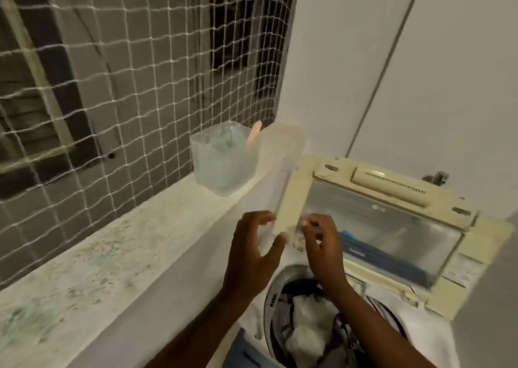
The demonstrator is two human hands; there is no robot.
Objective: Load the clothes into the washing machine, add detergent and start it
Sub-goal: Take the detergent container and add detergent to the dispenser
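head view: left hand (252,252) grips a blurred clear container (280,157); right hand (319,244) beside it, grip i cannot tell. detergent tub (224,168) stands ahead-left on the ledge (134,233), nearer my left; clothes (305,320) in the drum (273,289) below.

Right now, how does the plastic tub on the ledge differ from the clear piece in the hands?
The tub stands upright on the ledge; the clear piece is held up and tilted, its lower end in the left hand. The tub holds pale powder and a pink scoop; the clear piece looks empty. Both are translucent plastic.
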